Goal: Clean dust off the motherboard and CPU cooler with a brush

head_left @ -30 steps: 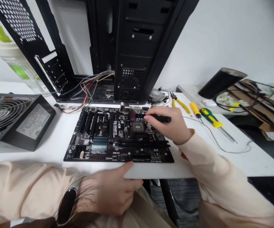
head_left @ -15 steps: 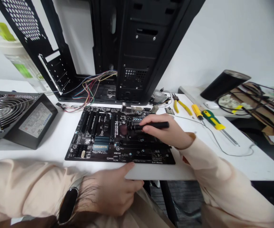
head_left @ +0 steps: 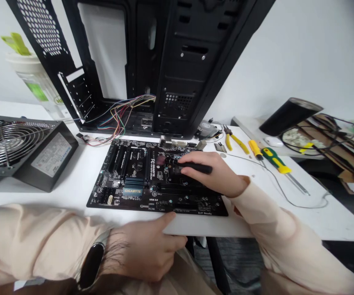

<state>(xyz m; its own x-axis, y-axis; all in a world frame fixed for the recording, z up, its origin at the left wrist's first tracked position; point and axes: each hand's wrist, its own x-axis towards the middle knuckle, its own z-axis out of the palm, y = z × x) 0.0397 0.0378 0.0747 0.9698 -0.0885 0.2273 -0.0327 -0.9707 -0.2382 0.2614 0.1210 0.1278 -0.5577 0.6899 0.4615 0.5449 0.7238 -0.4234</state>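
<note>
A black motherboard [head_left: 138,207] with a blue heatsink lies flat on the white table. My right hand [head_left: 209,168] is closed around the black handle of a small brush [head_left: 197,166]. Its blurred, dark reddish bristle head points left, over the board's upper middle near the white lettering; I cannot tell whether it touches. At the table's front edge rests my left hand [head_left: 144,248], holding nothing. One of its digits reaches to the board's near edge, another stretches to the right below, and the remaining fingers are curled.
Behind the board stands a black computer case [head_left: 177,73] with thin coloured wires [head_left: 120,114]. A power supply [head_left: 49,159] sits left, near a bottle [head_left: 37,78]. Pliers [head_left: 237,141], screwdrivers [head_left: 275,159], a loose cable [head_left: 283,190] and a black cylinder [head_left: 289,114] are at right.
The brush has shifted slightly up the board, and its handle now slopes down to the right. The whole view has moved a little; my left hand keeps its place at the board's edge.
</note>
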